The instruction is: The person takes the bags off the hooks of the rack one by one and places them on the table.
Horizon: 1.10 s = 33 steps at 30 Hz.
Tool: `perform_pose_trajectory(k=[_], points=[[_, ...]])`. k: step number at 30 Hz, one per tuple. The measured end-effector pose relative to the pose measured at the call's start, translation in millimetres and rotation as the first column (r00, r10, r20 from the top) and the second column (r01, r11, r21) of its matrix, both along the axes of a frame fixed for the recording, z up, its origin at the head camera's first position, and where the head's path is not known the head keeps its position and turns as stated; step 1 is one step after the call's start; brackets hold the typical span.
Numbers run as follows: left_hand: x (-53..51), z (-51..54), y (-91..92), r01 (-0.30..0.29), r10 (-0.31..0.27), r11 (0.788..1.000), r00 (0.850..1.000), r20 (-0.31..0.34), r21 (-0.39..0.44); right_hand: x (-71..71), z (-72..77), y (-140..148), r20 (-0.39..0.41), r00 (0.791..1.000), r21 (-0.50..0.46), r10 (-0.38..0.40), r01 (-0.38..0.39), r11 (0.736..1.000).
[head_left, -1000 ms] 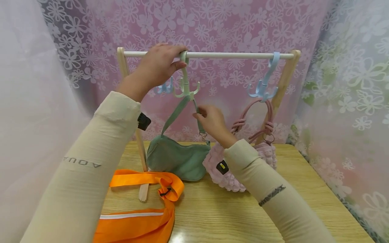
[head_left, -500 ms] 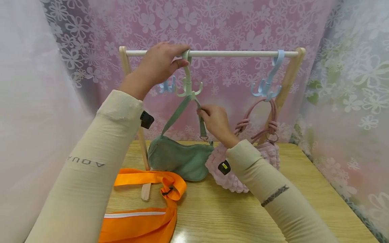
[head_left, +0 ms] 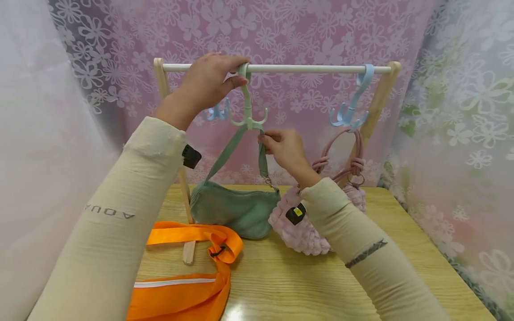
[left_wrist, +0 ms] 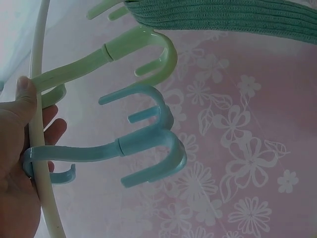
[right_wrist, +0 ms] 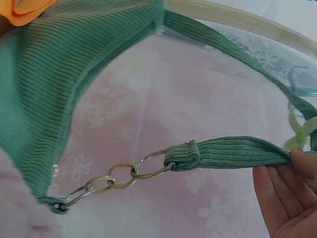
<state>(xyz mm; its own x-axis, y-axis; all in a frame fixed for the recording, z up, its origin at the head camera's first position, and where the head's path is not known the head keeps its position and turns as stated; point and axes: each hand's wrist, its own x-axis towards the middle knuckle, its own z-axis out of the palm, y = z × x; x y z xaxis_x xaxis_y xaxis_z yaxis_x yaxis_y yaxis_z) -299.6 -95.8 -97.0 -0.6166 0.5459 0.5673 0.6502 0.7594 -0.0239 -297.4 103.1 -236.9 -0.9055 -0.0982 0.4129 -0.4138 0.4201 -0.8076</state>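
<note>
Looping at the lower end of the pale green hook (head_left: 247, 100), beneath the left hand (head_left: 206, 82), the strap (head_left: 263, 162) of the green bag (head_left: 233, 207) is pinched firmly between thumb and fingers by the right hand (head_left: 288, 149), with the bag below that hand. By the left hand, the hook's top is grasped at the white rail (head_left: 305, 68), and a blue hook (left_wrist: 99, 153) is hung just beneath it. Below the right hand, the pink bag (head_left: 299, 234) is partly hidden by the sleeve (head_left: 341, 218); the orange bag (head_left: 180, 296) is laid well below the left.
</note>
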Motion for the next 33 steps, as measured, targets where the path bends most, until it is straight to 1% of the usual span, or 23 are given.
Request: perform_pose_trajectory(k=[5, 7, 10, 13, 17, 21, 28, 33], points=[[-2.1, -1.8, 0.5, 0.001, 0.000, 1.000, 1.000, 0.026, -0.007, 3.2, 4.5, 0.2, 0.055, 0.998, -0.059, -0.003, 0.006, 0.998], [-2.8, -2.6, 0.8, -0.002, 0.002, 1.000, 1.000, 0.022, -0.009, 2.4, 5.5, 0.6, 0.077, 0.997, -0.096, 0.005, 0.002, 0.995], [-3.0, -2.7, 1.0, -0.012, 0.012, 1.000, 1.000, 0.015, -0.013, -0.3, 7.5, 1.3, 0.103, 0.994, -0.168, 0.032, -0.014, 0.986], [-2.4, -2.4, 0.6, -0.022, 0.022, 1.000, 1.000, 0.011, -0.008, -1.0, 12.1, 0.9, 0.108, 0.992, -0.223, 0.062, -0.036, 0.974], [-1.4, -1.7, -0.3, -0.032, 0.032, 0.999, 0.999, 0.007, -0.002, 1.3, 21.1, 0.4, 0.094, 0.991, -0.239, 0.093, -0.068, 0.969], [-1.4, -0.6, -0.3, -0.030, 0.030, 1.000, 1.000, -0.006, -0.005, 1.6, 29.7, 0.5, 0.078, 0.993, -0.232, 0.094, -0.074, 0.970], [-1.1, -0.7, -0.1, -0.035, 0.035, 0.999, 0.999, -0.001, -0.006, 3.0, 39.4, 1.6, 0.063, 0.993, -0.257, 0.104, -0.084, 0.963], [-1.0, -0.7, 0.4, -0.034, 0.034, 0.999, 0.999, -0.012, -0.015, 6.4, 45.3, 1.4, 0.048, 0.993, -0.273, 0.105, -0.088, 0.958]])
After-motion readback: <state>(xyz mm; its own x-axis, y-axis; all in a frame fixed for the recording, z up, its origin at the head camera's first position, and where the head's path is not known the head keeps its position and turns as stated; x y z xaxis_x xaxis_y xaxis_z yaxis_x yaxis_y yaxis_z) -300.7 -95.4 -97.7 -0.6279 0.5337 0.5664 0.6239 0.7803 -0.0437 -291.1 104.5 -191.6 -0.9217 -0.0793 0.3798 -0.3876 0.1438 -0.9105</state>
